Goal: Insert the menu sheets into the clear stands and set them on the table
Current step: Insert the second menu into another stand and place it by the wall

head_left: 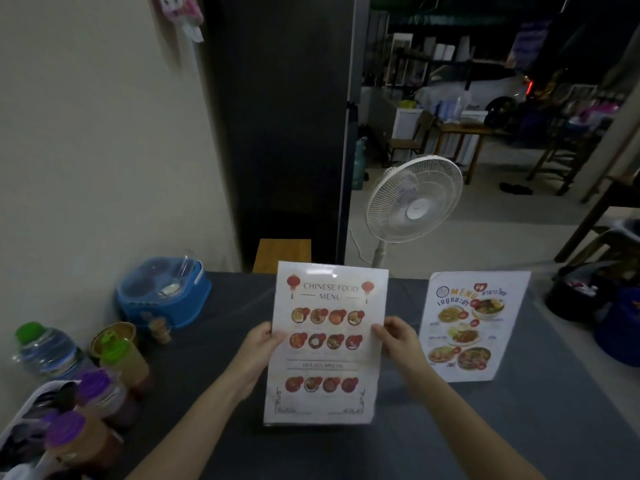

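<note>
The left hand [258, 344] is gripping the left edge of the Chinese food menu stand [325, 344], fingers curled around it with the thumb on the front. The right hand [398, 337] is clamping the right edge the same way. The stand is sitting upright near the middle of the bench [221, 306], its foot at or just above the dark cloth; contact cannot be told. Right of this stand, a second menu stand [474, 327] is standing on the bench with its sheet inside. Left of it are a blue lidded container [162, 292], a water bottle [43, 348] and sauce bottles [104, 386] with green and purple caps. Behind it, beyond the bench, a white fan [414, 200] is standing on the floor.
</note>
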Demonstrator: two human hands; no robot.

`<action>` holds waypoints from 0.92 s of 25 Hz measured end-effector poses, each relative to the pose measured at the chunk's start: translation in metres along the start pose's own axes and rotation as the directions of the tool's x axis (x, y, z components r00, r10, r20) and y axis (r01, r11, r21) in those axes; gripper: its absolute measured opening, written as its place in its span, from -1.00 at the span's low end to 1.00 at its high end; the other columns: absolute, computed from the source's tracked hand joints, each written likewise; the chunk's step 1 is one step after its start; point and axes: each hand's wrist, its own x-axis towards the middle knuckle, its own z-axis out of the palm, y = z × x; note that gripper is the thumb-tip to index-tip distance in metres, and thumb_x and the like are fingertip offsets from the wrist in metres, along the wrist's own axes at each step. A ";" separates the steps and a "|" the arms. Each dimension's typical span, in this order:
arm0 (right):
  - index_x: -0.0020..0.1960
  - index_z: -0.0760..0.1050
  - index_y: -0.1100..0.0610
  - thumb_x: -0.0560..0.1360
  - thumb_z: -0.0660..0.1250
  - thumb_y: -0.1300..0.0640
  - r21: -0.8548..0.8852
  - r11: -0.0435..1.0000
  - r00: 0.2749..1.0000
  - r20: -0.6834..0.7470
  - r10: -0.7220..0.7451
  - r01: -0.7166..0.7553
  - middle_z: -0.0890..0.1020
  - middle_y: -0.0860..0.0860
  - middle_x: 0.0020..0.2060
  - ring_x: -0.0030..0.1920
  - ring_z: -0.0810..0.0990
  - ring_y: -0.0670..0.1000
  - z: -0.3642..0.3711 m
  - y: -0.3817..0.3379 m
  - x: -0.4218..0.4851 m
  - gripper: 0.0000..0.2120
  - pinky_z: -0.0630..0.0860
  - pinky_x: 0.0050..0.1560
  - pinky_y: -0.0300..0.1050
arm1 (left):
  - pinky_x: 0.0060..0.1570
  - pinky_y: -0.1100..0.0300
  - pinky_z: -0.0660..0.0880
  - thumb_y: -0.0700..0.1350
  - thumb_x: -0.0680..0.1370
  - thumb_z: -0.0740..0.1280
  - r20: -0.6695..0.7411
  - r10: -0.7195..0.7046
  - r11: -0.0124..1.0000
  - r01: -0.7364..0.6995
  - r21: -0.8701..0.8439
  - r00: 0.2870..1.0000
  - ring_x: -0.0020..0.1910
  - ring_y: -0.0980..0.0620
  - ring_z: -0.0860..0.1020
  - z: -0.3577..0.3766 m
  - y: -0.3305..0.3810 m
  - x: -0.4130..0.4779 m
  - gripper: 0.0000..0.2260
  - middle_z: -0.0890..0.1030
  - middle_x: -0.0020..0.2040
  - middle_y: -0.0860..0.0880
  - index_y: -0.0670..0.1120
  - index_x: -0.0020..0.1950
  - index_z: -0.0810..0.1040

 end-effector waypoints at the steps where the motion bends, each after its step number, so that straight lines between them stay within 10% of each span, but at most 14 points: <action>1: 0.03 0.48 0.24 0.52 0.29 0.16 -0.031 0.999 1.000 -0.009 -0.026 0.026 0.67 0.12 -0.03 -0.02 0.68 0.10 0.000 -0.003 0.005 -0.84 0.64 -0.06 0.00 | 0.06 -0.09 0.59 -0.16 0.59 0.25 -0.029 0.011 1.000 -0.011 -0.016 1.000 0.07 -0.08 0.68 0.004 -0.004 0.004 -0.79 0.70 0.09 -0.11 -0.13 0.19 0.55; 10: 0.01 0.45 0.28 0.54 0.27 0.19 0.001 0.999 0.996 -0.078 -0.044 0.044 0.65 0.14 -0.05 -0.03 0.66 0.10 -0.012 0.008 0.032 -0.85 0.61 -0.07 -0.04 | -0.16 0.26 0.57 -0.22 0.59 0.27 -0.115 0.127 0.991 -0.122 0.047 0.985 0.00 0.08 0.65 0.025 -0.012 0.038 -0.87 0.67 0.02 -0.01 -0.12 0.11 0.56; 23: 0.08 0.50 0.27 0.51 0.30 0.24 0.124 0.989 0.992 -0.106 -0.069 0.082 0.67 0.10 -0.06 -0.04 0.66 0.05 -0.015 0.012 0.033 -0.83 0.60 -0.23 -0.23 | -0.04 0.20 0.58 -0.25 0.57 0.30 -0.069 0.095 0.994 -0.091 0.058 0.993 0.07 0.04 0.64 0.023 -0.033 0.055 -0.86 0.69 0.04 -0.01 -0.09 0.07 0.59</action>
